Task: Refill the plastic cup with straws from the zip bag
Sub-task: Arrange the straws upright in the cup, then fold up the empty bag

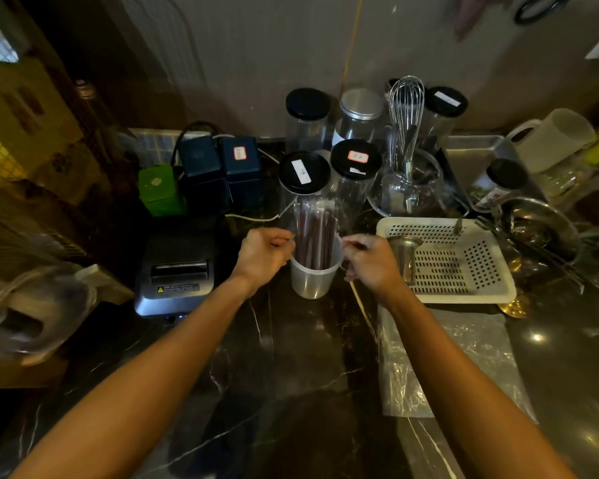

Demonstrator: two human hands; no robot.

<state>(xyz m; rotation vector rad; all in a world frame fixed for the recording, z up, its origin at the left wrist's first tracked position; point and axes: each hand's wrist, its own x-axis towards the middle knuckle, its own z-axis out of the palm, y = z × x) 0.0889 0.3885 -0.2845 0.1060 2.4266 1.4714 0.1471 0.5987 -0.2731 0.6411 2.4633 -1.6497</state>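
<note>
Though the dim light blurs it, my left hand [264, 253] and right hand [370, 259] seemingly pinch a wrapper around straws [314, 236] already standing in the plastic cup [311, 281]; zip bag [443, 361] lies right of it.

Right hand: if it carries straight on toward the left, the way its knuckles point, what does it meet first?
Probably the dark straws standing in the translucent plastic cup, just ahead of the right hand; depth is unclear.

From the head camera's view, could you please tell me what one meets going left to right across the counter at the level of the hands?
Receipt printer → left hand → plastic cup with straws → right hand → metal cup → white perforated tray.
</note>
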